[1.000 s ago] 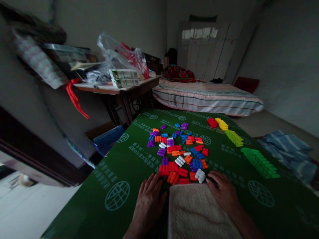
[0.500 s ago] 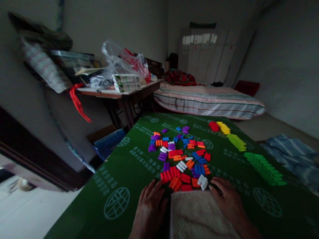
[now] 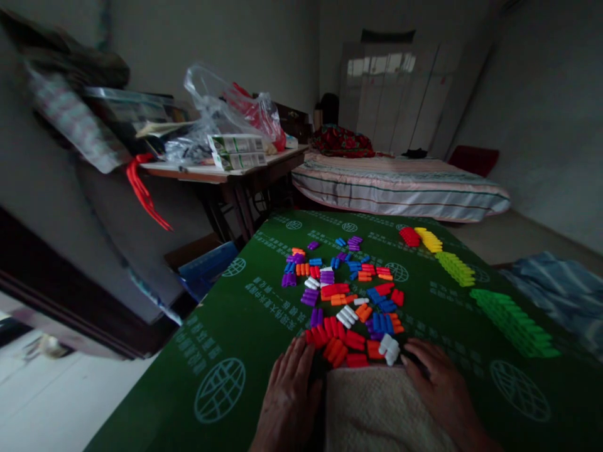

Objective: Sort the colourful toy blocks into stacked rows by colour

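My left hand (image 3: pixel 288 392) lies flat with fingers stretched on the green table cover (image 3: pixel 235 326), touching the left edge of a beige towel (image 3: pixel 377 411). My right hand (image 3: pixel 440 392) rests open at the towel's right corner, fingertips near a white block (image 3: pixel 390 347). Just beyond the towel lies a loose pile of red, orange, blue, purple and white plastic blocks (image 3: pixel 346 295). Neither hand holds anything.
Sorted rows stand at the right: green blocks (image 3: pixel 516 322), light green blocks (image 3: pixel 455 268), yellow blocks (image 3: pixel 428 239) and red blocks (image 3: pixel 409 236). A cluttered side table (image 3: pixel 221 169) with plastic bags is at the left, a bed (image 3: pixel 400 185) behind, blue cloth (image 3: pixel 560 289) at the right.
The view has shifted slightly. Both hands stay flat beside the towel, barely moved.
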A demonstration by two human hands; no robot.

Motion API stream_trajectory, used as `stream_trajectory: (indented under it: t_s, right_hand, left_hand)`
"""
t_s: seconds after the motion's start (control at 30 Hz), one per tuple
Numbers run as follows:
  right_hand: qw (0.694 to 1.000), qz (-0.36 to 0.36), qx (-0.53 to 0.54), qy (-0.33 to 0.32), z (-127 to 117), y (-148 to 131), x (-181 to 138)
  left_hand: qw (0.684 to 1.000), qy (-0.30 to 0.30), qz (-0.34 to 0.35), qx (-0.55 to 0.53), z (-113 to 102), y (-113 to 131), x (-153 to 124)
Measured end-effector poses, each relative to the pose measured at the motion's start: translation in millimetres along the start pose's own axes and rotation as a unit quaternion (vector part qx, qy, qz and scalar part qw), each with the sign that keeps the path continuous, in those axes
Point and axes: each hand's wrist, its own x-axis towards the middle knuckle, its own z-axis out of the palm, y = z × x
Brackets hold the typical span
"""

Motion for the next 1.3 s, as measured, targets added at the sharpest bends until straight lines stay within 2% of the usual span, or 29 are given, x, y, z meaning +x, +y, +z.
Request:
stream_trajectory:
  t_s: [0.17,0.3,0.6,0.87,1.1,1.3]
  right_hand:
    - [0.998,0.002,-0.025,-0.052,-7.9,-4.6,5.6]
    - [0.994,0.019,-0.030,-0.101,-13.3,-13.4,23.4]
    - [0.984,0.030,-0.041,-0.169,-6.2,-46.7,73.8]
    - [0.984,0.002,0.007,-0.180,4.1,-64.7,102.7]
    - [0.979,-0.050,0.107,-0.165,11.6,-65.8,102.5]
    - [0.982,-0.048,0.061,-0.170,10.5,-65.8,98.6]
  left_hand:
    - [1.000,-0.015,0.023,-0.010,1.9,5.6,9.6]
    - [0.999,-0.023,0.030,-0.016,-1.1,9.2,14.7]
    - [0.999,0.020,0.049,0.002,-4.9,15.1,13.6]
    - [0.999,0.027,0.039,-0.014,-0.7,16.6,12.1]
    - [0.999,0.013,0.026,-0.046,-0.3,17.9,10.9]
    - [0.996,-0.007,0.026,-0.082,1.3,20.1,14.0]
